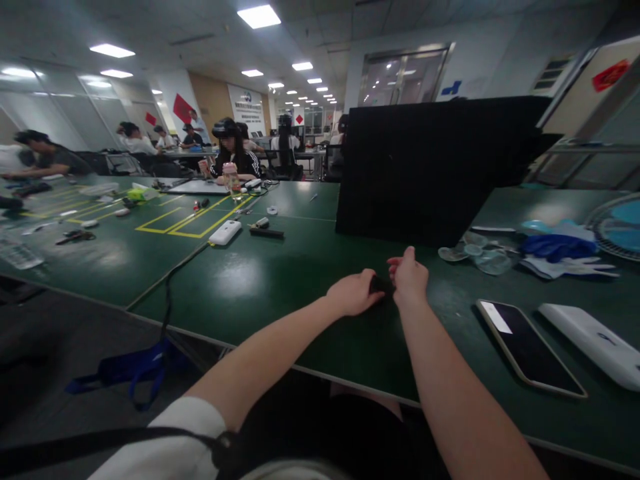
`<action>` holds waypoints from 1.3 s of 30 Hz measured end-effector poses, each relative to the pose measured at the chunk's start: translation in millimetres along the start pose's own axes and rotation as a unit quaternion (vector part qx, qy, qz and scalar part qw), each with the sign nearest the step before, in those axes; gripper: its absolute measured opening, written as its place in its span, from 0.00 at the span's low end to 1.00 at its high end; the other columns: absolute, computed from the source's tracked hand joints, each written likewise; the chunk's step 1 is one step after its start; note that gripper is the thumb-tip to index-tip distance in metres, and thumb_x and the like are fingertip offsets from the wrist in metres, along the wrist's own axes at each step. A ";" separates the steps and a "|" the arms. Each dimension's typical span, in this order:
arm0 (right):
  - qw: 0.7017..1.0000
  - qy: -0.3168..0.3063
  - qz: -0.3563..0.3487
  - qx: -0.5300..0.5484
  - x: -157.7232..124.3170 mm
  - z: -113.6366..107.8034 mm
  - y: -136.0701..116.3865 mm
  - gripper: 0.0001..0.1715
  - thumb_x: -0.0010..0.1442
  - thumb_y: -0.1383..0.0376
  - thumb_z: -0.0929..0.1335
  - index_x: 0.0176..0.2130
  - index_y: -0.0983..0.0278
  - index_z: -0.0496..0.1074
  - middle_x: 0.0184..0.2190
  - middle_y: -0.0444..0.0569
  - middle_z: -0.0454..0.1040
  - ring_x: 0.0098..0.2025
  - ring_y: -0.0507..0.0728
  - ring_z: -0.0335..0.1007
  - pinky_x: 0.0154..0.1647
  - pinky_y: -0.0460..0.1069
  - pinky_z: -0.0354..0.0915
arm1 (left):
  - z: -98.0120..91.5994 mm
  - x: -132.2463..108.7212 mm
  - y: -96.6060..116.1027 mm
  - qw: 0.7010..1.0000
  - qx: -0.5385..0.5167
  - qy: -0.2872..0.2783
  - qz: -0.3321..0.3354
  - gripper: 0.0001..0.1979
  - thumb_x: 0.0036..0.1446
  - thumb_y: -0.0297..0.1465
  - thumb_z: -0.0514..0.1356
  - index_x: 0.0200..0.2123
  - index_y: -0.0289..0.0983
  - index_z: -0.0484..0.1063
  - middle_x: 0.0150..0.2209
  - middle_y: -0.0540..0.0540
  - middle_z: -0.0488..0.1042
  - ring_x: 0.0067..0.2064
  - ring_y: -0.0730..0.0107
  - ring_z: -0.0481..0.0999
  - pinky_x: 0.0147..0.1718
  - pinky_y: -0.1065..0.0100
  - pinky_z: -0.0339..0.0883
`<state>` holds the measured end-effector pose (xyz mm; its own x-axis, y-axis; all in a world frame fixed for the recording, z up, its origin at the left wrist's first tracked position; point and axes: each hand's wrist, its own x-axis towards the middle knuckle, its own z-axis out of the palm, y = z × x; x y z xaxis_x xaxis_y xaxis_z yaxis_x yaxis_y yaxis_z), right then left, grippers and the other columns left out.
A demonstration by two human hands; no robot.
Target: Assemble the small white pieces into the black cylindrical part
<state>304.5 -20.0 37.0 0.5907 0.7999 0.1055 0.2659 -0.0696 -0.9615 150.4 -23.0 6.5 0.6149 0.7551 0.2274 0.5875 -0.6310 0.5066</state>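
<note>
My left hand [353,293] and my right hand [410,278] meet over the dark green table [260,287], both closed around a small black object [380,285] between them. The object is mostly hidden by my fingers, so I cannot name it. Just beyond my hands stands a large black upright panel [425,167].
A smartphone [530,347] and a white power bank [595,343] lie at the right. Blue gloves [555,247], clear plastic bits [475,257] and a fan [620,227] are further right. A white device [225,232] and black stick [267,233] lie left. Other people sit at far tables.
</note>
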 end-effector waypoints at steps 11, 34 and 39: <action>0.997 0.041 -0.066 -0.005 9.6 -9.3 5.0 0.46 0.63 0.33 0.48 0.34 0.63 0.73 0.28 0.55 0.76 0.30 0.59 0.73 0.28 0.51 0.65 | -22.7 -11.9 4.1 0.965 -0.140 0.221 0.007 0.25 0.65 0.44 0.56 0.60 0.37 0.61 0.60 0.35 0.68 0.60 0.54 0.70 0.58 0.52 0.67; 0.873 -0.268 -0.342 -0.221 -75.7 25.9 -29.0 0.11 0.66 0.58 0.68 0.44 0.61 0.77 0.44 0.50 0.78 0.43 0.57 0.74 0.43 0.52 0.70 | -73.0 -75.6 -70.8 0.985 -0.025 0.101 -0.135 0.25 0.54 0.34 0.64 0.56 0.46 0.68 0.44 0.46 0.80 0.43 0.58 0.80 0.42 0.59 0.73; 0.846 -0.302 -0.378 -0.225 -82.3 39.7 -22.9 0.09 0.66 0.61 0.67 0.39 0.60 0.78 0.45 0.49 0.77 0.48 0.59 0.73 0.50 0.55 0.69 | -68.0 -76.4 -67.0 0.991 -0.052 0.070 -0.101 0.24 0.54 0.36 0.64 0.55 0.46 0.70 0.43 0.47 0.80 0.41 0.60 0.80 0.43 0.60 0.74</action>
<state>219.5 -60.5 40.3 -0.3385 0.8663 0.3673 0.7374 0.4867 -0.4684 28.4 -26.3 11.7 0.4079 0.8856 0.2221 0.6286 -0.4488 0.6352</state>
